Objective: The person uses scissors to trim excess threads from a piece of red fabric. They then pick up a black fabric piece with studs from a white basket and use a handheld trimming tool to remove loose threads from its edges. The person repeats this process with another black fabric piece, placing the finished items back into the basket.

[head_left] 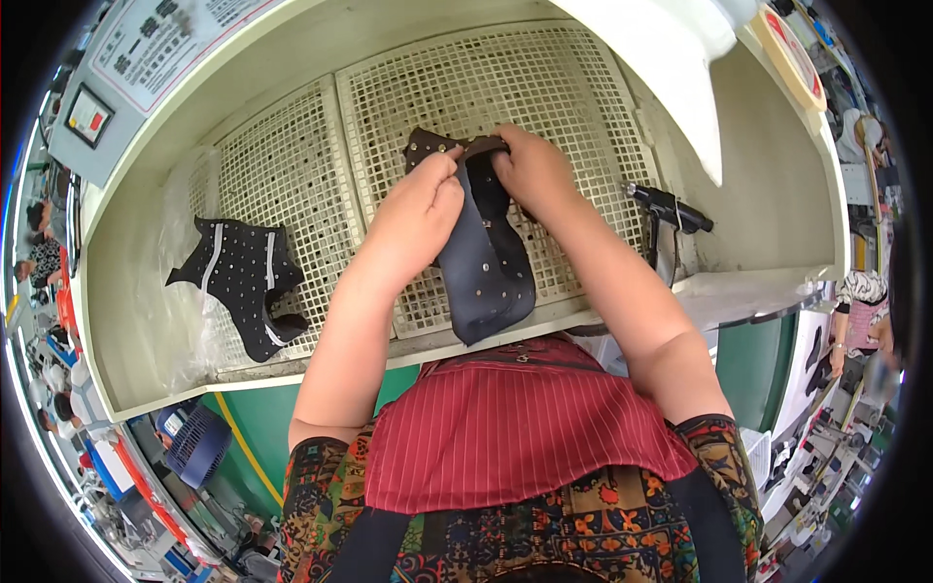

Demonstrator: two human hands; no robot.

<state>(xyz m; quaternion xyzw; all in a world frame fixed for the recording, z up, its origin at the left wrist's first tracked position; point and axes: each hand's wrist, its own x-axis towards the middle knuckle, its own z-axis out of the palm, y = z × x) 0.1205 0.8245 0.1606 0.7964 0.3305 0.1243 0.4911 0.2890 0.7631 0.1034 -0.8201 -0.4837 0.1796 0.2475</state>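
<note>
A black boot upper [486,282] with small metal studs hangs between my hands over the near middle of the grid. My left hand [418,209] is closed on its upper edge, thumb and fingers pinched together. At the opposite side of the opening, my right hand [533,167] grips the rim, some of its fingers hidden inside or behind the piece. The top edge shows a brown-black, studded flap. To the left, a second studded black boot upper [238,277] with pale grey strips lies on the grid, apart from my hands.
A pale tray-like booth with a perforated grid [282,165] surrounds the work. A black gun-shaped tool [671,209] rests at the right. Clear plastic sheeting [180,321] covers the left wall. A white hood [671,58] overhangs the far right; a blue fan [199,447] stands below left.
</note>
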